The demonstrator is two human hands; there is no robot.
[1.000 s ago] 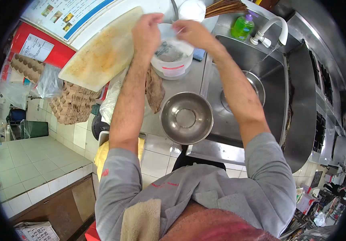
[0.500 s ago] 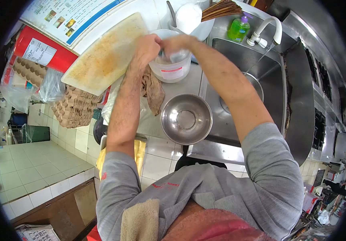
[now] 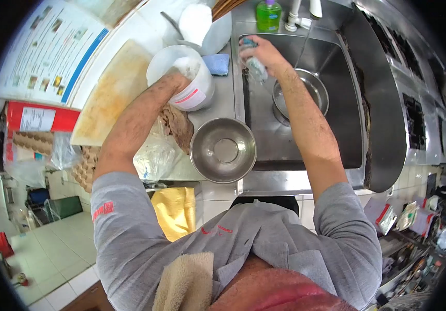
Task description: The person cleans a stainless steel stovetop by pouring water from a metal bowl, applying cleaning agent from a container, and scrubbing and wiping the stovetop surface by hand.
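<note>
My left hand reaches into a white plastic tub with a red-striped label; its fingers are hidden inside. Some whitish material shows in the tub beside it. My right hand is over the left part of the sink, its fingers wrapped round a crumpled, translucent wet bag with bluish-green parts. A steel bowl sits on the counter edge below the tub. Next to the tub lie a brown rag and a blue sponge.
Water runs from the white faucet into a metal pot in the sink. Green soap bottle stands behind. A stained cutting board, plastic bags and egg trays are at the left.
My right hand has moved from above the tub to over the sink with the wet bag. My left hand has gone down into the tub. The view has shifted.
</note>
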